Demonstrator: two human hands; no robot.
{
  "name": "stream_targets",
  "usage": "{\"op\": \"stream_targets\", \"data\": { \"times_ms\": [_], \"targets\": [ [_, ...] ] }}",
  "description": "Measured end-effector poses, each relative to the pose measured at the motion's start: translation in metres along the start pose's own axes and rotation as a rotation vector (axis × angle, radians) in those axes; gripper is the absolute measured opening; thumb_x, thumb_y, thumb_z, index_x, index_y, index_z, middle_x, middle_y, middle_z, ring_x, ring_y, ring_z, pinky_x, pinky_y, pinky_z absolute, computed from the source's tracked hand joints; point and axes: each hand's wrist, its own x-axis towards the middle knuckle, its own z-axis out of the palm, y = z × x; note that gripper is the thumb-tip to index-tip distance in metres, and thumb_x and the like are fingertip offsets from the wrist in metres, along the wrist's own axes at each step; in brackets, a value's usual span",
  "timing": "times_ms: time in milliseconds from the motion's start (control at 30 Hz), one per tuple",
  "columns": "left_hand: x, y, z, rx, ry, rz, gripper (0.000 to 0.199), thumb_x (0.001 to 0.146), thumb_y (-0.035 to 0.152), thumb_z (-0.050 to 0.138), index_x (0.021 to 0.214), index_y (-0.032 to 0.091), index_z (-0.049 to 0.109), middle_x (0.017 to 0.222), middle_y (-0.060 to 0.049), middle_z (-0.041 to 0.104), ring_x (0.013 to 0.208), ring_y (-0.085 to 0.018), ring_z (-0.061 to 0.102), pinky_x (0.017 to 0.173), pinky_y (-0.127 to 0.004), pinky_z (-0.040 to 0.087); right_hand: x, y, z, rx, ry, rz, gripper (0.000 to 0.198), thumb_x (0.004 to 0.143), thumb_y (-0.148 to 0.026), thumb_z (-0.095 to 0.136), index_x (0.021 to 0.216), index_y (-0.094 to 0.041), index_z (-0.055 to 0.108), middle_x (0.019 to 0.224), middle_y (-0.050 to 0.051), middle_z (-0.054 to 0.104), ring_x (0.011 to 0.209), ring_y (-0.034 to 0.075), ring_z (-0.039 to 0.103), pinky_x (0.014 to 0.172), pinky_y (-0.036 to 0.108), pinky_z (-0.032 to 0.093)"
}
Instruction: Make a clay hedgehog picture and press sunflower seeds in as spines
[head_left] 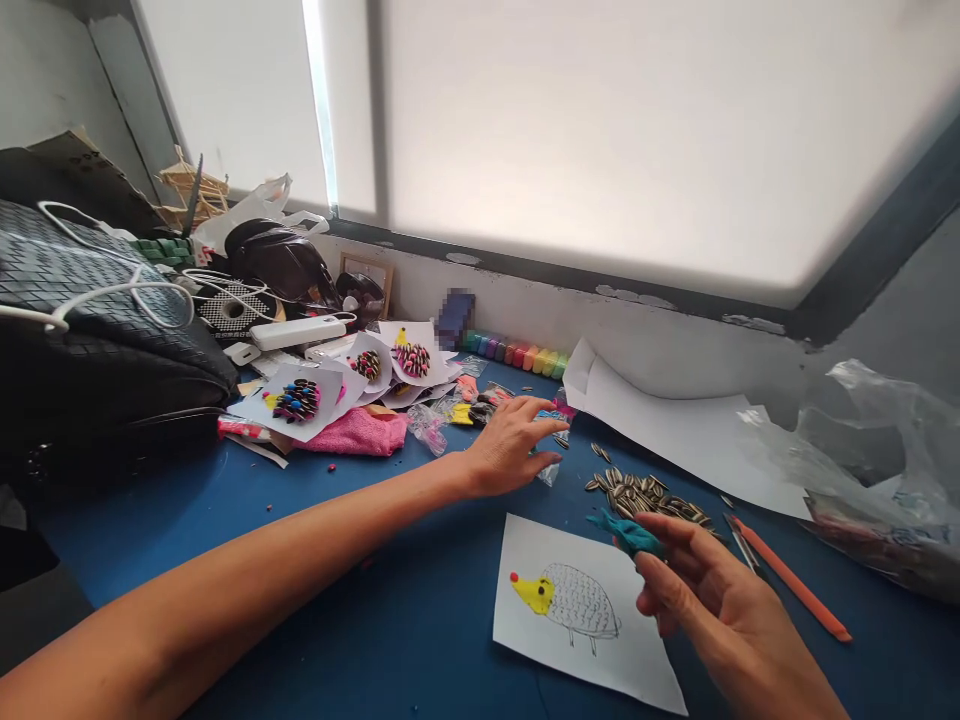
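Note:
My right hand (pixel 724 610) pinches a lump of teal modelling clay (pixel 634 536) between thumb and fingers, above the right part of a sheet of paper. On that paper (pixel 517 625) is an outlined hedgehog drawing (pixel 581 600) with a yellow clay face, a red nose and a dark eye. Fingers spread, my left hand (pixel 514 445) reaches over small clear packets (pixel 550 472) and bits of coloured clay; it appears to grip nothing. A pile of striped sunflower seeds (pixel 637 495) lies between the two hands, just beyond the drawing.
An orange pen-like tool (pixel 795 585) lies at the right, near a clear plastic bag (pixel 885 480) and white paper (pixel 660 415). Finished seed hedgehogs (pixel 298 400), a pink cloth (pixel 356 432) and a black bag (pixel 97 330) crowd the left. Coloured clay sticks (pixel 517 354) line the wall.

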Motion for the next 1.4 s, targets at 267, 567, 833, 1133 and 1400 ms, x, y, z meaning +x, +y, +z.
{"op": "stream_targets", "data": {
  "times_ms": [267,567,833,1133,1400],
  "targets": [
    [-0.035,0.054,-0.008,-0.688,-0.577,-0.177,0.054,0.097,0.059,0.046,0.113,0.014,0.069,0.092,-0.008,0.073,0.082,-0.016,0.07,0.075,-0.026,0.054,0.0,0.006,0.003,0.061,0.061,-0.179,0.036,0.072,-0.055,0.073,0.096,-0.028,0.075,0.104,0.006,0.072,0.077,0.019,0.067,0.061,0.027,0.058],
    [-0.042,0.05,0.019,-1.074,-0.551,-0.339,0.067,0.068,0.071,0.074,0.1,0.012,0.071,0.067,-0.002,0.067,0.064,-0.016,0.068,0.075,-0.033,0.056,-0.013,-0.002,0.023,0.043,0.151,-0.175,0.032,0.073,-0.052,0.074,0.095,-0.028,0.075,0.078,0.0,0.07,0.064,0.016,0.065,0.059,0.025,0.055],
    [-0.039,0.051,0.006,-1.162,-0.57,-0.373,0.07,0.063,0.069,0.078,0.105,0.014,0.068,0.076,-0.001,0.069,0.065,-0.012,0.069,0.081,-0.033,0.056,-0.007,-0.004,0.015,0.051,0.148,-0.137,0.03,0.075,-0.057,0.069,0.086,-0.029,0.074,0.076,-0.001,0.072,0.063,0.015,0.067,0.054,0.021,0.052],
    [-0.042,0.044,0.016,-1.179,-0.545,-0.429,0.071,0.062,0.045,0.089,0.118,0.013,0.06,0.076,-0.002,0.069,0.064,-0.016,0.069,0.076,-0.037,0.055,-0.002,0.003,0.009,0.049,0.004,-0.173,0.028,0.079,-0.054,0.068,0.087,-0.029,0.078,0.077,0.001,0.072,0.068,0.016,0.067,0.059,0.02,0.054],
    [-0.044,0.052,0.013,-1.04,-0.494,-0.449,0.05,0.077,0.013,0.073,0.119,0.017,0.048,0.068,0.002,0.066,0.063,-0.013,0.065,0.07,-0.03,0.051,0.002,-0.002,0.013,-0.06,0.001,-0.226,0.029,0.082,-0.052,0.066,0.094,-0.029,0.078,0.089,0.003,0.075,0.073,0.016,0.07,0.059,0.019,0.055]
  ]
}}
